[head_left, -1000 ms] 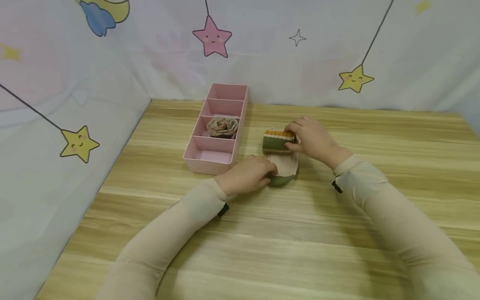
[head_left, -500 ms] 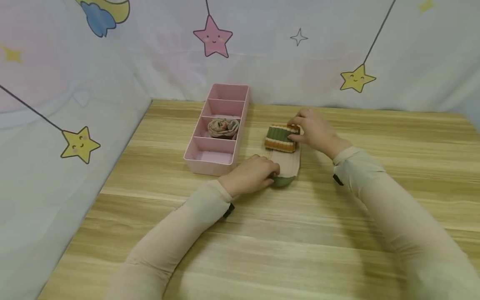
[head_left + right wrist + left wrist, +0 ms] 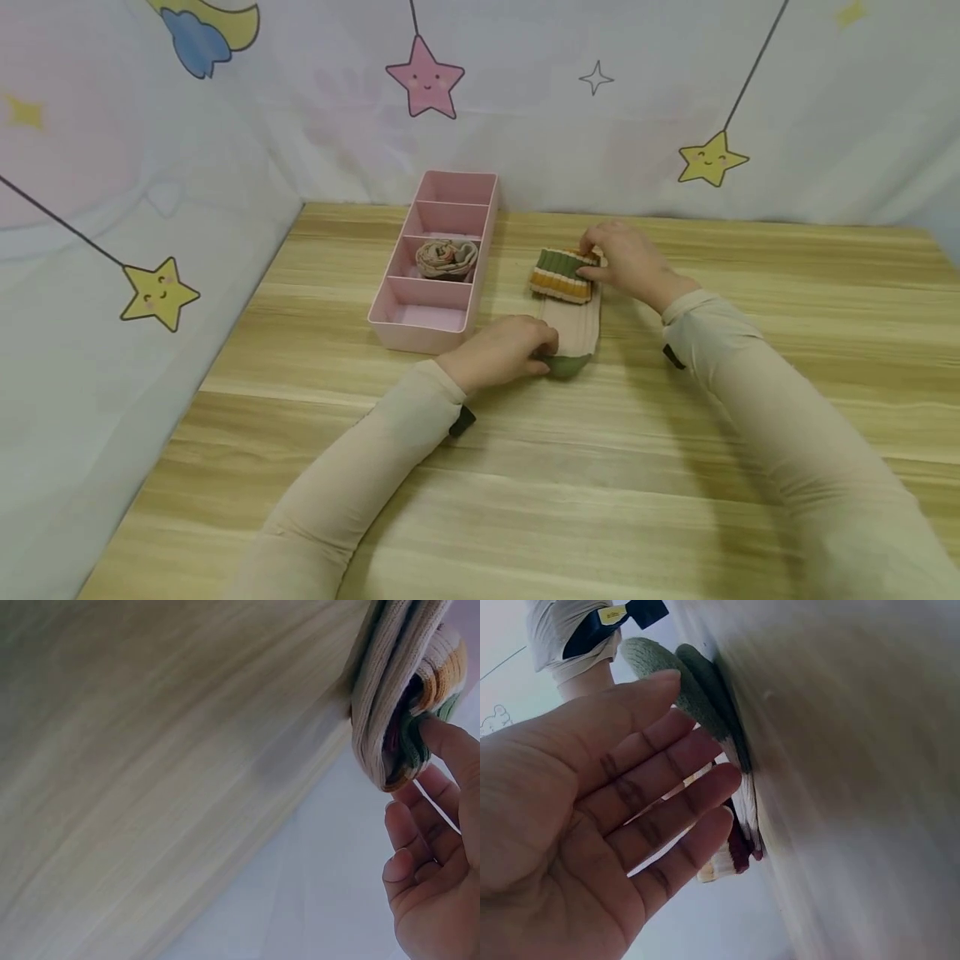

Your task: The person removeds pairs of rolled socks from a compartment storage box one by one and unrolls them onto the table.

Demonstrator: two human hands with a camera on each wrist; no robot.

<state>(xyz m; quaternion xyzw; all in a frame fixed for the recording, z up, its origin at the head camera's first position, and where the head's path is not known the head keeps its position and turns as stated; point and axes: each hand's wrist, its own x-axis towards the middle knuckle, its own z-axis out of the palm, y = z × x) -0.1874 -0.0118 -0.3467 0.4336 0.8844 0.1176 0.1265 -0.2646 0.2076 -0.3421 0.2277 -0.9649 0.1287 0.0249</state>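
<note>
A white fabric backdrop printed with pastel stars (image 3: 525,150) hangs behind a light wood-grain surface (image 3: 600,500), which carries a pink, oblong, four-compartment box (image 3: 420,340), apparently plastic. Just right of the box lies what looks like a pair of cream knitted socks with green ends (image 3: 570,325) (stacked layers show at both wrists), its ribbed cuff, striped green, white and mustard, folded over onto the cream part. The step in hand appears to be rolling the socks up from the cuff; the next move would call for carrying that roll toward the green ends, layers kept aligned. The right hand (image 3: 633,262), right of the box, has a narrow grip, pinching the folded cuff between thumb and fingers. The left hand (image 3: 498,354), by the box's near right corner, has its fingers relaxed at the green ends, pinching nothing visible. A rolled, patterned beige cloth bundle (image 3: 442,258) sits in the box's second compartment from the near end. The left forearm, close before the box, could hinder access to its nearest compartment.
</note>
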